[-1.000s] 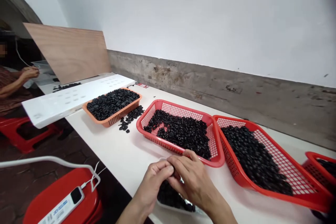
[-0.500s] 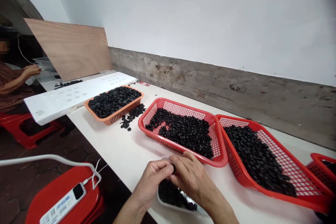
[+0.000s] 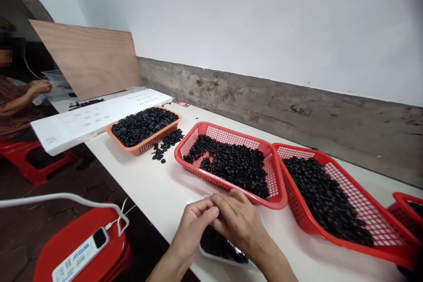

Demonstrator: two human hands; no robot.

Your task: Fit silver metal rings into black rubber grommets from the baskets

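Observation:
My left hand point(image 3: 195, 228) and my right hand point(image 3: 240, 222) meet with fingertips pressed together. Whatever they pinch is hidden by the fingers. Beneath them, a clear container point(image 3: 206, 253) of black parts point(image 3: 218, 243) stands near the table's front edge, partly covered by my right hand. Just beyond my hands lies a red basket point(image 3: 279, 194) with small black rings point(image 3: 236, 163). To its right a second red basket point(image 3: 310, 227) holds rounded black pieces point(image 3: 325, 198).
An orange basket point(image 3: 140, 146) of flat black pieces stands left, loose pieces point(image 3: 161, 152) beside it. Further left are a white board point(image 3: 66, 125), a wooden panel point(image 3: 95, 61) and a seated person point(image 3: 13, 108). A power strip point(image 3: 81, 255) lies on a red stool point(image 3: 62, 238).
The dark piece visible between my fingertips before is now covered, as my fingers have closed further over it. The view has shifted very slightly.

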